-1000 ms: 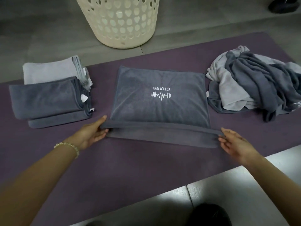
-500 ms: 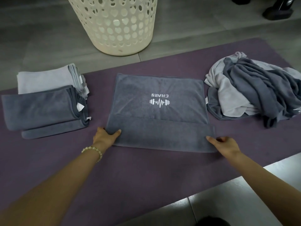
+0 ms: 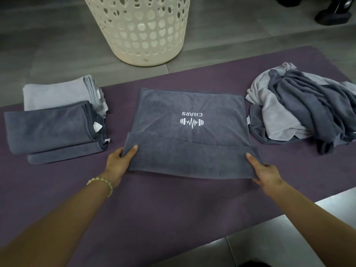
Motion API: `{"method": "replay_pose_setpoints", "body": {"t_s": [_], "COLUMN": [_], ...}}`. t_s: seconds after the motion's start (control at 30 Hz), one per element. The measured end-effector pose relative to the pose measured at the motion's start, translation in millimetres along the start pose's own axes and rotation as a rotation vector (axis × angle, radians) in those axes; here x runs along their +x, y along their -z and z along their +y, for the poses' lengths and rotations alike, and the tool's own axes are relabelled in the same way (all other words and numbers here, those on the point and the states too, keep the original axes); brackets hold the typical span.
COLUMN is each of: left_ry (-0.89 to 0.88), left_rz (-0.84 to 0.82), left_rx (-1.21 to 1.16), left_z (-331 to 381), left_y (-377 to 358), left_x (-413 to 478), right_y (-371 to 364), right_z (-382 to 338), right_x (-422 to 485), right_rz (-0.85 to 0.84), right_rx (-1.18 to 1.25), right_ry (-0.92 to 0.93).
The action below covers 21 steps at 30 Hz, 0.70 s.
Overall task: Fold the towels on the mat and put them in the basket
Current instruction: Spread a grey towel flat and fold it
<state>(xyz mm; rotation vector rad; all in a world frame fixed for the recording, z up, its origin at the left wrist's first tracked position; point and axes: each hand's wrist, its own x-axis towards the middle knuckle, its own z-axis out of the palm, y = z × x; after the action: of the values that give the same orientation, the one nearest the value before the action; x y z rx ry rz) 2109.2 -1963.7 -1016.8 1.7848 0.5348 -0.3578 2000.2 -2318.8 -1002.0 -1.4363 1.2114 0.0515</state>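
Arms outstretched, left hand (image 3: 117,163) and right hand (image 3: 267,174) pinch the towel (image 3: 185,159) (thumbs on top).

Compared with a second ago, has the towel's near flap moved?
Yes. The near flap has rolled further up the dark grey towel, toward its white logo, left hand and right hand gripping its ends.

Tiled floor (image 3: 50,47), perhaps a dark stand (image 3: 332,15)

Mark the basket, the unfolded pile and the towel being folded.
basket (image 3: 138,45), head view, on its perforated front wall.
unfolded pile (image 3: 300,112), head view, on the dark grey towel on top.
towel being folded (image 3: 188,160), head view, on the folded-over near flap.
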Motion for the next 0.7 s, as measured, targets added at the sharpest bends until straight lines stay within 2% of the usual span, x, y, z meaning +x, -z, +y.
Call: {"method": "replay_pose_setpoints", "body": {"t_s": [0.13, 0.27, 0.4, 0.5, 0.6, 0.7], "left_ry": [-0.021, 0.029, 0.104, 0.080, -0.053, -0.357], "left_rz": [-0.013, -0.081, -0.107, -0.090, -0.169, -0.140], "left_rx": [-0.032, 0.015, 0.148, 0.314, 0.550, 0.713], "left_z": [2, -20, -64, -81, -78, -62], "left_y": [12, 39, 59, 66, 72, 71], "left_x": [-17, -40, -69, -67, -50, -38], "right_y": [13, 39, 49, 49, 47, 45], "right_z": [-1, 29, 72, 86, 86, 73], "right_x": [-16, -29, -50, -54, -46, -37], "right_rz": [-0.096, -0.170, -0.206, -0.151, -0.050, -0.047], "right_rx": [0.056, -0.121, -0.212, -0.295, -0.506, -0.523], "right_ry": [0.072, 0.088, 0.055, 0.123, 0.288, 0.509]}}
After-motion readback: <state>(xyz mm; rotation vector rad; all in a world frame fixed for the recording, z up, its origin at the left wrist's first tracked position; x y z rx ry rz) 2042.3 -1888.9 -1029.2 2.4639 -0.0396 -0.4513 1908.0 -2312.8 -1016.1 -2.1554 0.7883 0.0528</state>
